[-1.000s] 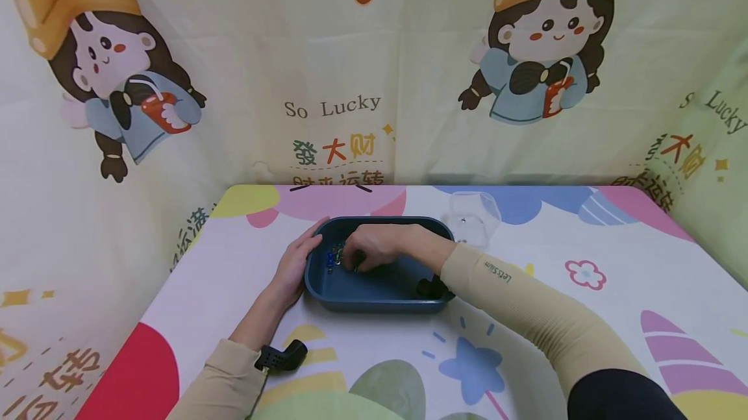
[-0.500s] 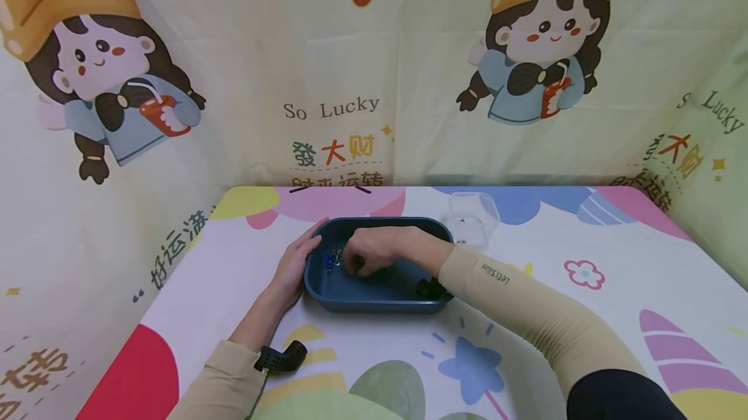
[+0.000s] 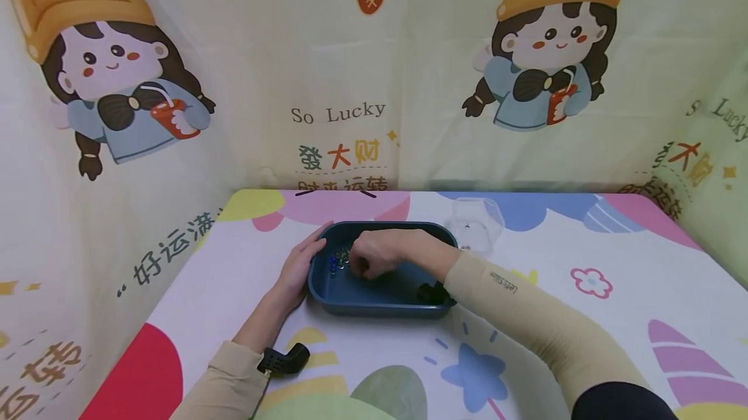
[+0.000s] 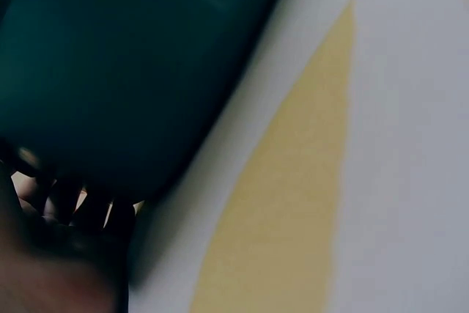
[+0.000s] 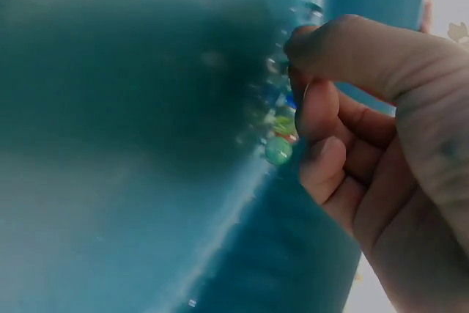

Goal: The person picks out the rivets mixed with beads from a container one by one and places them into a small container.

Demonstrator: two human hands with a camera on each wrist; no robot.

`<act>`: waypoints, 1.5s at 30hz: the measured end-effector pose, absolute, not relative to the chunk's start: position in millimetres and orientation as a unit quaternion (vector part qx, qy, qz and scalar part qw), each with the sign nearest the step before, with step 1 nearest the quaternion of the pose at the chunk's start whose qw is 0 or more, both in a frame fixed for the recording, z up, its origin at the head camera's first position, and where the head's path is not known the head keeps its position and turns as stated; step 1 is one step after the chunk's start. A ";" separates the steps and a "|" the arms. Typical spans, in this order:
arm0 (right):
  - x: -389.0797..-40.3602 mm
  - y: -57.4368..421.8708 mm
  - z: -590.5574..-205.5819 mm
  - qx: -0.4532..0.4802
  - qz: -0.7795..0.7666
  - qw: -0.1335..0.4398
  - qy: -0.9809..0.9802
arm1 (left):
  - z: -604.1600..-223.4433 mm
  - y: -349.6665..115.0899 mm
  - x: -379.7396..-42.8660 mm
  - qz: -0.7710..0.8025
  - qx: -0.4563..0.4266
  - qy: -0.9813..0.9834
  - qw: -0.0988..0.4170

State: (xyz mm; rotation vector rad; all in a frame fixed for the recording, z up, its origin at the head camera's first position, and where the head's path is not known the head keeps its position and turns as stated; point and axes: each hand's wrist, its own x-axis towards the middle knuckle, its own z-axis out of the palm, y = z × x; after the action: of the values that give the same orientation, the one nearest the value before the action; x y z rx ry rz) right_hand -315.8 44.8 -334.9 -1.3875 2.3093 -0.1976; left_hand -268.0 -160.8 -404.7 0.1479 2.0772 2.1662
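Note:
A deep blue plastic tray [image 3: 380,310] stands on the table. My left hand [image 3: 295,271] grips its left end, thumb over the rim and fingers along the outer wall. The left wrist view shows those fingers partly hidden beyond the tray's edge. My right hand [image 3: 380,254] reaches into the left half of the tray, fingers curled and thumb near the index finger. Several small glass marbles [image 3: 337,259], blue, green and clear, lie together beside it. In the right wrist view a green marble [image 5: 278,150] shows near my fingertips. I cannot tell whether a marble is pinched between them.
A clear plastic box [image 3: 476,228] with a few tiny things in it stands behind the tray's right corner. A black wrist camera [image 3: 434,293] on my right arm overlaps the tray's right end. The printed tablecloth [image 3: 526,342] extends to a curtain [image 3: 327,50] behind.
My right fingers have drawn in slightly inside the tray, staying beside the marbles. The left hand and the tray hold their place; the head view has shifted a little.

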 end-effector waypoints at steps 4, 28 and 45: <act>-314.8 50.9 -327.7 -0.504 -0.109 0.200 0.833 | -405.7 -159.9 -268.9 0.718 0.050 0.691 0.068; -314.8 204.9 -291.3 -0.358 -0.389 0.027 0.848 | -411.4 -159.7 -269.4 0.718 0.055 0.691 0.056; -334.7 257.0 -316.1 -0.257 -0.361 0.005 0.896 | -407.6 -159.9 -270.1 0.719 0.057 0.691 0.053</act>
State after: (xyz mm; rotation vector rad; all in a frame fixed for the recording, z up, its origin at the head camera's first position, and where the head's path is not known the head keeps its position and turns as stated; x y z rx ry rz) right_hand -334.7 257.0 -316.1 -0.8037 2.8071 -1.1314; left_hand -270.1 -159.9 -407.6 0.1740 2.1007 2.1842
